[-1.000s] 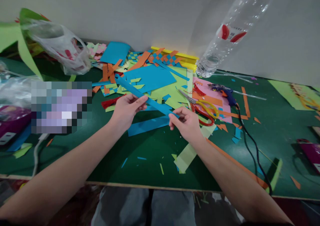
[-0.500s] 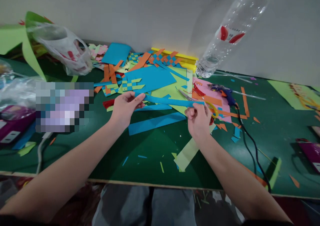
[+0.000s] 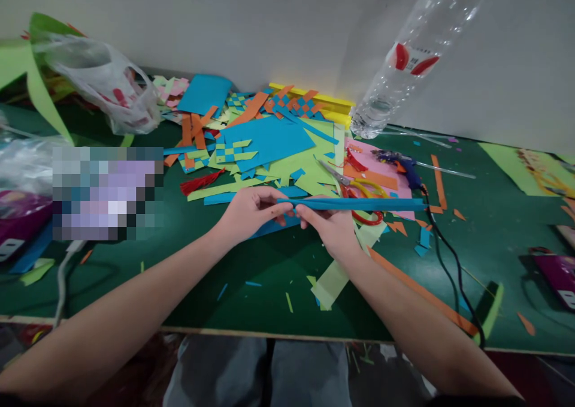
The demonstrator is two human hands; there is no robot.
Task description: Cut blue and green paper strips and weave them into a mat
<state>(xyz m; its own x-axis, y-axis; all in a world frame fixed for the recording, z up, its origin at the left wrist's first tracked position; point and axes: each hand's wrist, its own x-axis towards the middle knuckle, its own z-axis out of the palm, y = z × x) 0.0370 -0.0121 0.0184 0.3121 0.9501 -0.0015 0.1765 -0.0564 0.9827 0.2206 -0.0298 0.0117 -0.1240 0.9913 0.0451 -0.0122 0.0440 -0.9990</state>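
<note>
A long blue paper strip [image 3: 372, 204] is pinched near its left end by both hands and stretches out to the right above the table. My left hand [image 3: 251, 212] closes thumb and fingers on the very end. Just beside it, my right hand [image 3: 330, 224] grips the strip too, its thumb on top. Scissors [image 3: 359, 188] with yellow and red handles lie behind my right hand. Under and behind the hands are more blue strips [image 3: 220, 199] and a blue sheet [image 3: 274, 140] on green paper. A small woven blue-and-green piece [image 3: 231, 153] rests on that sheet.
A tall clear bottle [image 3: 404, 65] stands at the back right. A blue glue gun [image 3: 399, 161] with a black cord lies on pink paper. At left are a blurred-out device [image 3: 108, 194] with a cable and a plastic bag [image 3: 112, 89]. Paper scraps litter the green table [image 3: 188, 287].
The hands were apart, holding the strip between them. They have come together at its left end, lower down, and the strip's free length points right.
</note>
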